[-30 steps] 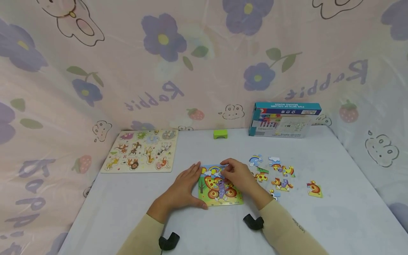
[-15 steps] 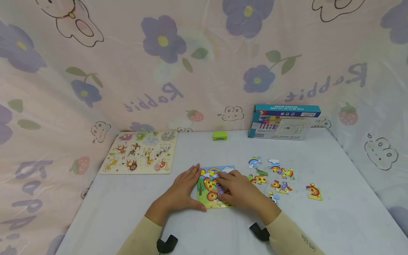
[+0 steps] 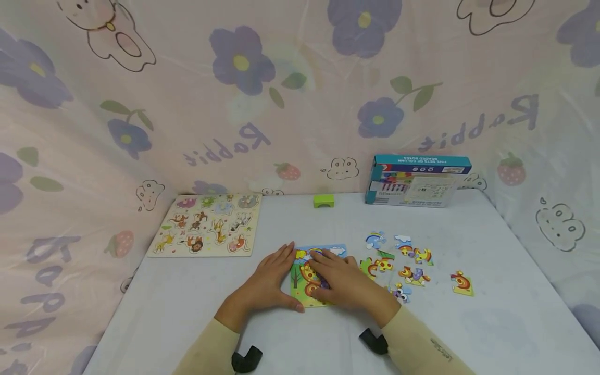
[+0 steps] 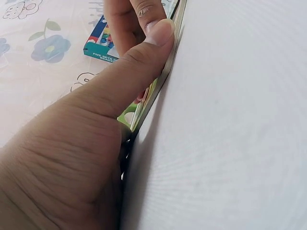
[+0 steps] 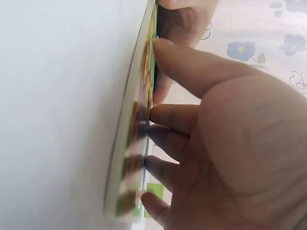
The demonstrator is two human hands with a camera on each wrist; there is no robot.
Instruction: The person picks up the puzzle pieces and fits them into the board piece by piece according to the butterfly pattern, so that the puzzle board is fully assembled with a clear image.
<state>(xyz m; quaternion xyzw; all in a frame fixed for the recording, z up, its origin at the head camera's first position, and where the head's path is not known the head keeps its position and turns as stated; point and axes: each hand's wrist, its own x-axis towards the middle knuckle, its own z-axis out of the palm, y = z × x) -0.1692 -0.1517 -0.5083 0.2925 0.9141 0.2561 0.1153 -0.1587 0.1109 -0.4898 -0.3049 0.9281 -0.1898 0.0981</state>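
Observation:
A small square jigsaw puzzle (image 3: 309, 300), with a rainbow, a tree and a butterfly-like figure, lies flat on the table. Along its left side rests my left hand (image 3: 264, 281), fingers straight up the edge and thumb at the lower left corner. The left wrist view shows that thumb (image 4: 139, 57) against the board's edge. My right hand (image 3: 349, 284) lies over the puzzle's right half and hides much of the picture. In the right wrist view its spread fingertips (image 5: 163, 167) touch the board's face (image 5: 129, 165). Neither hand shows a loose piece in it.
Several loose jigsaw pieces (image 3: 414, 275) lie right of the puzzle, one piece (image 3: 462, 283) farther right. An animal peg board (image 3: 206, 250) is at the back left. A green block (image 3: 323, 201) and a teal box (image 3: 417, 182) stand at the back.
My right hand had pinching fingers at the puzzle's upper right; it has come down and left, now spread flat over the picture. The left hand stays at the edge.

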